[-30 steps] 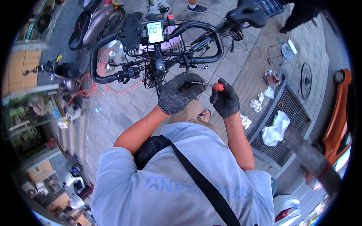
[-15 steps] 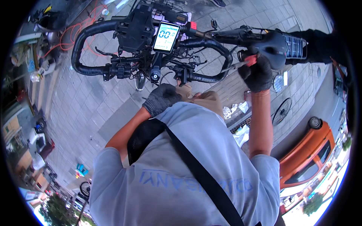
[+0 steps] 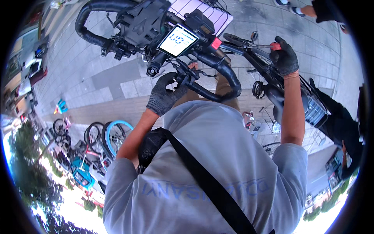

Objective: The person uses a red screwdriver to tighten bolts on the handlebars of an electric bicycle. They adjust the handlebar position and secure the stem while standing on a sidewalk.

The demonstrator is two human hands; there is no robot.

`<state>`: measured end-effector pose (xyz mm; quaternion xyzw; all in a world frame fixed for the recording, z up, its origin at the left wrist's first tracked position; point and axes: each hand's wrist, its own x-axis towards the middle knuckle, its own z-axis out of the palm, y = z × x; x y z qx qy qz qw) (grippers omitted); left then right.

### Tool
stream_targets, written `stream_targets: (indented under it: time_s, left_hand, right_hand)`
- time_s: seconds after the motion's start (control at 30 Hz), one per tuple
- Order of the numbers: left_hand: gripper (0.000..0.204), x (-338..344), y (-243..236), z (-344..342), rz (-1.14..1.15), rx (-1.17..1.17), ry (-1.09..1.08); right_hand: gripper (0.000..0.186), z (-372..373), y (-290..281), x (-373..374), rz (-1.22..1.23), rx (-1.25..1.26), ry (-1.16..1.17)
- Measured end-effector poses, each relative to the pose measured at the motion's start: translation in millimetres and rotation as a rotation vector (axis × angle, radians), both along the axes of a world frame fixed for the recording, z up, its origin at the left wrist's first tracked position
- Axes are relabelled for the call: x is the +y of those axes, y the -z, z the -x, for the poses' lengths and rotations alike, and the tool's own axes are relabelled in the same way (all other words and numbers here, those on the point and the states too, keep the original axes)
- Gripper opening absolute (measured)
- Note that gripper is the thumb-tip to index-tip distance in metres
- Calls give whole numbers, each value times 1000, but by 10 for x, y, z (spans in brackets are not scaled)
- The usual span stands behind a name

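In my right hand (image 3: 284,56), in a dark grey knit glove, is a red-handled screwdriver (image 3: 275,46), its thin shaft pointing left. That hand is raised over the frame of a bicycle, in front of its black saddle (image 3: 277,99). My left hand (image 3: 165,95), gloved alike, is at the brake lever (image 3: 184,76) on the near side of the black drop handlebar (image 3: 230,72). Its thumb and fingers close around the lever's mount; some fingertips are hidden. A lit display (image 3: 178,40) sits at the middle of the bar.
A pale front basket (image 3: 208,17) is beyond the bar, and a rear rack (image 3: 314,113) lies behind the saddle. A person in black (image 3: 341,126) is at the rack; another person's legs show at top right. Bicycles with a blue-rimmed wheel (image 3: 117,136) stand at left on the paving.
The view and bicycle have turned, and the handlebar sits at a new angle. My left hand has come onto the brake lever. My right hand, still holding the screwdriver, appears higher and farther right.
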<state>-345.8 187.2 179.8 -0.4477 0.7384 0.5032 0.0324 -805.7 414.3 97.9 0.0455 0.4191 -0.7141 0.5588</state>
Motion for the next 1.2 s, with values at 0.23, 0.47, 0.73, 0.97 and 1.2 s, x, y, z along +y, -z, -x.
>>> stream_targets:
  time_s: [0.23, 0.47, 0.73, 0.97, 1.2]
  left_hand:
    - [52, 176, -84, 109, -24, -23, -182]
    - [53, 116, -88, 41, -59, -31, -140]
    - [54, 60, -85, 4, -94, 49, -88]
    - [58, 48, -97, 7, -250, 52, -132]
    - [56, 92, -35, -14, -226, 115, -168]
  right_hand:
    - [35, -142, 390, -628, -147, -116, -206]
    - [52, -541, 545, -891, -81, 12, -462]
    - [32, -748, 588, -1007, -69, -101, -388]
    - [25, -1020, 239, -1153, -124, 87, -449]
    - [26, -1090, 93, -1184, -158, 180, -501]
